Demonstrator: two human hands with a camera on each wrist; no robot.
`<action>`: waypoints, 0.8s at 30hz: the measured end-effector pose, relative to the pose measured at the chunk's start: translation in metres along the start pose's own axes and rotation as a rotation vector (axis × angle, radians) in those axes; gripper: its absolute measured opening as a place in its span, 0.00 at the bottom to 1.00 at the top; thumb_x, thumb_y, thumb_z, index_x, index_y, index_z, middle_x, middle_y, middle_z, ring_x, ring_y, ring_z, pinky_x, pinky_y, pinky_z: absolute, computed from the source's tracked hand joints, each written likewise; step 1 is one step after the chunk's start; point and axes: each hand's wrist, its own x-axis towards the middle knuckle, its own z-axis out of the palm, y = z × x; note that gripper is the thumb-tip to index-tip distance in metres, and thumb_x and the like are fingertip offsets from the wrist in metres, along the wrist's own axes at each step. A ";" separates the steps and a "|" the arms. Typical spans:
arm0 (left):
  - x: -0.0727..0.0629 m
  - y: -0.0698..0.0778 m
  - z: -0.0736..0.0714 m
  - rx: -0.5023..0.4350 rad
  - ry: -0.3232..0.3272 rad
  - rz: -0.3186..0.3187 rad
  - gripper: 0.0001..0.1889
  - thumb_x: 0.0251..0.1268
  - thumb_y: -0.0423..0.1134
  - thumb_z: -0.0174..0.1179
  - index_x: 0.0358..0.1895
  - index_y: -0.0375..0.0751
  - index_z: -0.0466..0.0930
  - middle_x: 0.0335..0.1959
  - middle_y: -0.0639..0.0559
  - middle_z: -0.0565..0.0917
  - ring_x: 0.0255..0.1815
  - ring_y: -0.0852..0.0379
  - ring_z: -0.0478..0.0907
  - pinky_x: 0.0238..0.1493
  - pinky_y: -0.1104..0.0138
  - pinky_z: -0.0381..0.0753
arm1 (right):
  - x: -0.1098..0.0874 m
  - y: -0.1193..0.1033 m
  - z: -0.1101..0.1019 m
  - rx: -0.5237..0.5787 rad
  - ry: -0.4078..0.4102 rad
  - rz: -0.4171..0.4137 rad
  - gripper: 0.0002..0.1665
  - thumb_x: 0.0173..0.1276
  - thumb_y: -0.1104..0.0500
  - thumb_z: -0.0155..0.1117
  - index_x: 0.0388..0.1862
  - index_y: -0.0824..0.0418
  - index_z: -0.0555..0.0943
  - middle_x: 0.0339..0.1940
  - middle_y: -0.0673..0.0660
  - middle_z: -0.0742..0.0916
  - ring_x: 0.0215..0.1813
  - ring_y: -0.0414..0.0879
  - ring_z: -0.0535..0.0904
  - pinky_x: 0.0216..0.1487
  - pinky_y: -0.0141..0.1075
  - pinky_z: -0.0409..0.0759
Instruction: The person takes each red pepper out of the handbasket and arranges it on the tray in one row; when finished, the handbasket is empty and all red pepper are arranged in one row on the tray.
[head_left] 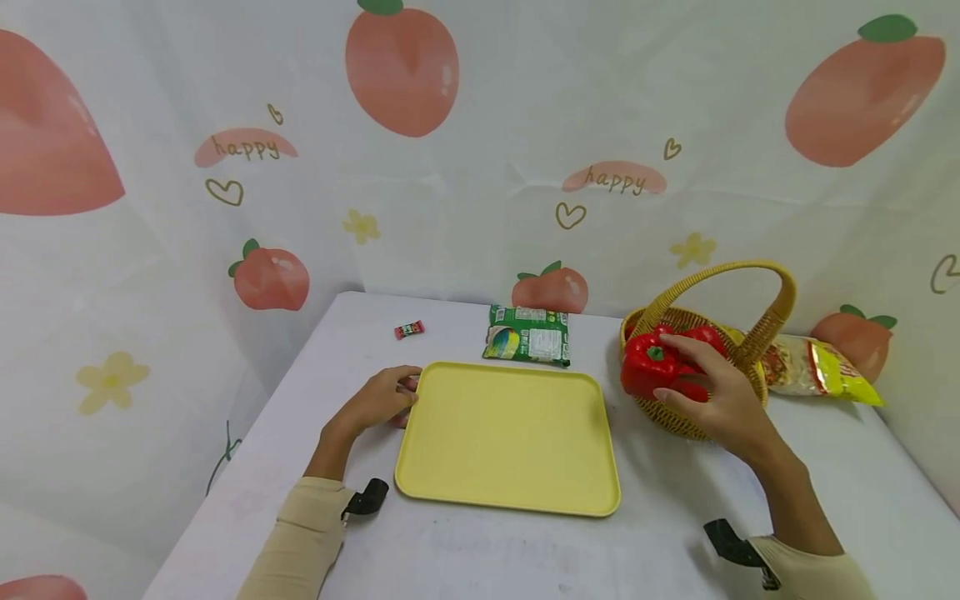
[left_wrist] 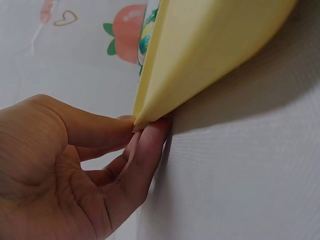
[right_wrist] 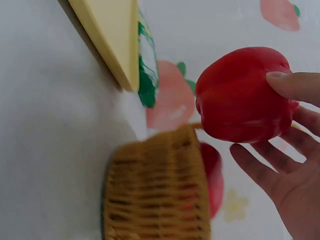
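Note:
My left hand (head_left: 375,398) pinches the left edge of a yellow rectangular tray (head_left: 510,442). In the left wrist view, thumb and fingers close on the tray's rim (left_wrist: 150,107), and that side stands off the white surface. My right hand (head_left: 720,400) grips a glossy red bell pepper (head_left: 645,367) with a green stem. The right wrist view has this pepper (right_wrist: 245,97) above the opening of a woven basket (right_wrist: 155,185), thumb on one side and fingers round the other. More red (right_wrist: 214,175) shows inside the basket, partly hidden by its wall.
A tall arched handle (head_left: 776,312) rises over the basket. Behind the tray lies a green snack packet (head_left: 527,335), with a small red wrapped candy (head_left: 409,330) to its left. A yellow and clear bag (head_left: 821,367) lies right of the basket. A printed curtain (head_left: 465,183) hangs behind the table.

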 end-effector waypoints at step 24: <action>0.000 0.000 0.001 -0.041 0.003 -0.045 0.27 0.75 0.30 0.55 0.75 0.32 0.71 0.60 0.38 0.80 0.58 0.45 0.79 0.41 0.64 0.88 | 0.034 -0.020 0.080 0.187 -0.178 -0.032 0.42 0.64 0.62 0.79 0.76 0.61 0.73 0.68 0.60 0.82 0.68 0.57 0.79 0.59 0.49 0.88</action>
